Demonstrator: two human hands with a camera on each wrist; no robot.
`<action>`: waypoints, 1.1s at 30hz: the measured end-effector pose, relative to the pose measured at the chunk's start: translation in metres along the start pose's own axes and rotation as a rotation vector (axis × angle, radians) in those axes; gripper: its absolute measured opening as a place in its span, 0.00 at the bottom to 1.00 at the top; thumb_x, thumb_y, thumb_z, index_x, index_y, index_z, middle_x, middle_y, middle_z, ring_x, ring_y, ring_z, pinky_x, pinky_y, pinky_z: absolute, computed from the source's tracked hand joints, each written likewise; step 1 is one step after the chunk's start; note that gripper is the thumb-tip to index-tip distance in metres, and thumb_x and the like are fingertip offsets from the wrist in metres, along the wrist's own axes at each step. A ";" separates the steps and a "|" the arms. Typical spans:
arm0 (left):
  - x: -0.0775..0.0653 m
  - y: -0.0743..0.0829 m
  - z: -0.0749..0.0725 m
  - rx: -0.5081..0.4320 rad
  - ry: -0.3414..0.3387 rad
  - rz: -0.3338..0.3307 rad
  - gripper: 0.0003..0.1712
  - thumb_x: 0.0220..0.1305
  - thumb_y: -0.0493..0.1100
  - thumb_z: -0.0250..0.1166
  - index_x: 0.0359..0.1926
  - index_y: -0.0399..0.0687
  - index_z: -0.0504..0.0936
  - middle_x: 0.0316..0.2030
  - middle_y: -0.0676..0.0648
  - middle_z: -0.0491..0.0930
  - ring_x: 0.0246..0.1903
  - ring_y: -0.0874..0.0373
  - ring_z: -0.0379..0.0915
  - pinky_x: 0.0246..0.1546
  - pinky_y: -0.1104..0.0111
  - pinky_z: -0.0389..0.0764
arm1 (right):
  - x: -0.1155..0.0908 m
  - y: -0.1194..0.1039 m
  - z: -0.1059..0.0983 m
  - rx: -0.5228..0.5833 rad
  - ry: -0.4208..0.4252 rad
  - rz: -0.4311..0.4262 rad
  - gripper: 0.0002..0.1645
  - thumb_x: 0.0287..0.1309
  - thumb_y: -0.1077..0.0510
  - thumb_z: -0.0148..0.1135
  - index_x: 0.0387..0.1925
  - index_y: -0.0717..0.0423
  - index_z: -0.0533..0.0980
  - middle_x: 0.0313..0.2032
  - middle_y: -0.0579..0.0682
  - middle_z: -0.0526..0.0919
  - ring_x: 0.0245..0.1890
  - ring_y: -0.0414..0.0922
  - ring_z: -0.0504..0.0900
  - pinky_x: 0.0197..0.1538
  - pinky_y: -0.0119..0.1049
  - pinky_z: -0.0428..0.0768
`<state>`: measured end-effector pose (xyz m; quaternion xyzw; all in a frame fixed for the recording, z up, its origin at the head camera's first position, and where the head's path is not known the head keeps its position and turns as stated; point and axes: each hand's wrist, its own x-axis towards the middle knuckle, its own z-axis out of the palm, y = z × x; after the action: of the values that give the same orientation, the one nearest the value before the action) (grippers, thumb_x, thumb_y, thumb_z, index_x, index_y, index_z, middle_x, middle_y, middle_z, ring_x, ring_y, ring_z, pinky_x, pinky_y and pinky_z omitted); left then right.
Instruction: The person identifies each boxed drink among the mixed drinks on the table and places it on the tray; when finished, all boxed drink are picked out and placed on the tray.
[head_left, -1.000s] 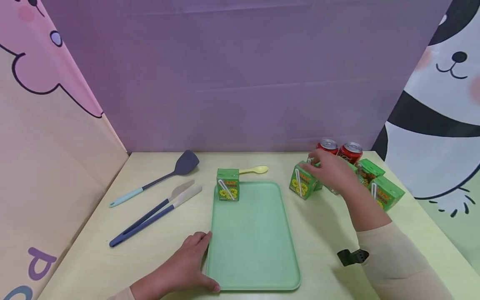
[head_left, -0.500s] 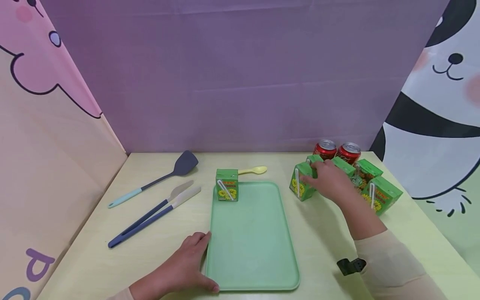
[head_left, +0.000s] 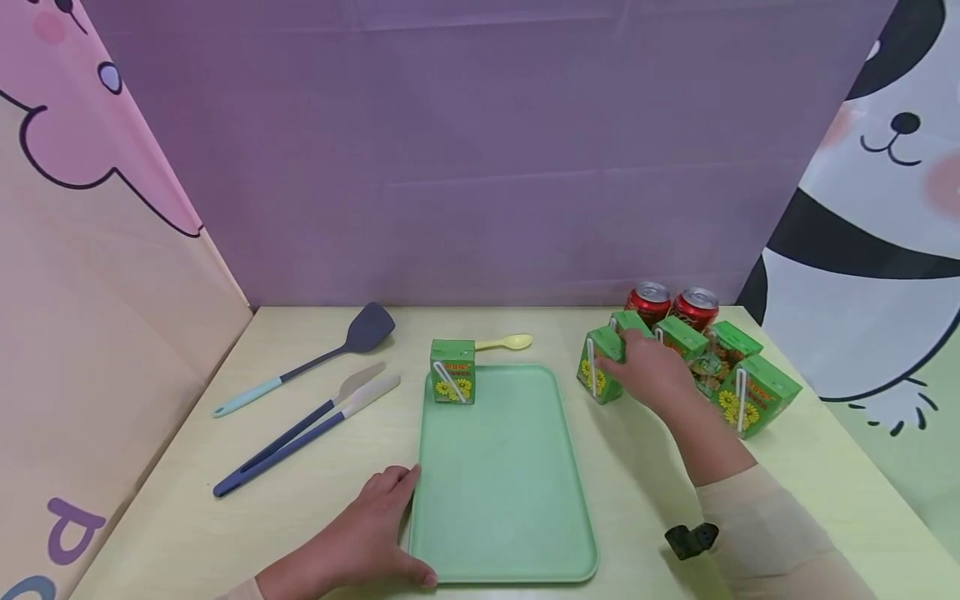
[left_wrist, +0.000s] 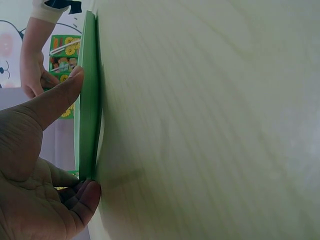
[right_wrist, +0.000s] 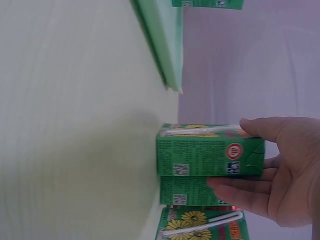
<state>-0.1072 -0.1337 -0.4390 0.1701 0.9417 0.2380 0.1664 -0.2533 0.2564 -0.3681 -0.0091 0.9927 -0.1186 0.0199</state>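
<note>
My right hand (head_left: 651, 371) pinches a green drink carton (head_left: 600, 365) with yellow flowers and a white straw, standing right of the tray. In the right wrist view the thumb lies on the straw side of this carton (right_wrist: 207, 156) and the fingers reach along its opposite side, beside a second carton (right_wrist: 181, 191). My left hand (head_left: 372, 529) rests at the near left corner of the pale green tray (head_left: 502, 500). The left wrist view shows the thumb and fingers touching the rim of the tray (left_wrist: 89, 125). Another drink carton (head_left: 453, 372) stands at the tray's far left corner.
Two red cans (head_left: 695, 308) stand at the back right, behind several cartons (head_left: 759, 396). A yellow spoon (head_left: 513, 342) lies behind the tray. To the left lie a dark spatula (head_left: 367, 329) with a light blue handle and blue tongs (head_left: 300, 442).
My right hand has lowered over the nearest carton on the right, its thumb and fingers now around it. The view has shifted slightly. My left hand stays at the tray.
</note>
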 end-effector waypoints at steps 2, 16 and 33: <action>0.000 -0.001 0.000 -0.001 0.002 -0.001 0.77 0.29 0.75 0.77 0.75 0.40 0.55 0.68 0.42 0.59 0.64 0.48 0.57 0.62 0.50 0.71 | 0.002 -0.001 0.002 0.001 -0.002 -0.003 0.51 0.64 0.34 0.54 0.71 0.68 0.56 0.56 0.72 0.76 0.50 0.69 0.77 0.45 0.62 0.77; -0.002 -0.002 0.000 -0.005 0.011 0.009 0.77 0.30 0.75 0.77 0.75 0.40 0.55 0.69 0.43 0.59 0.64 0.49 0.57 0.62 0.51 0.72 | 0.011 -0.007 0.006 0.155 0.072 -0.097 0.40 0.61 0.39 0.61 0.65 0.60 0.66 0.52 0.62 0.81 0.47 0.59 0.79 0.45 0.56 0.76; -0.001 -0.002 0.000 -0.006 0.000 -0.006 0.77 0.30 0.75 0.77 0.75 0.41 0.55 0.69 0.43 0.58 0.64 0.50 0.56 0.63 0.51 0.71 | 0.007 -0.070 0.011 0.323 -0.038 -0.268 0.29 0.62 0.47 0.65 0.61 0.53 0.71 0.48 0.52 0.82 0.43 0.50 0.79 0.46 0.48 0.77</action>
<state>-0.1066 -0.1357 -0.4393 0.1670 0.9414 0.2404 0.1677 -0.2586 0.1853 -0.3627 -0.1397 0.9502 -0.2777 0.0237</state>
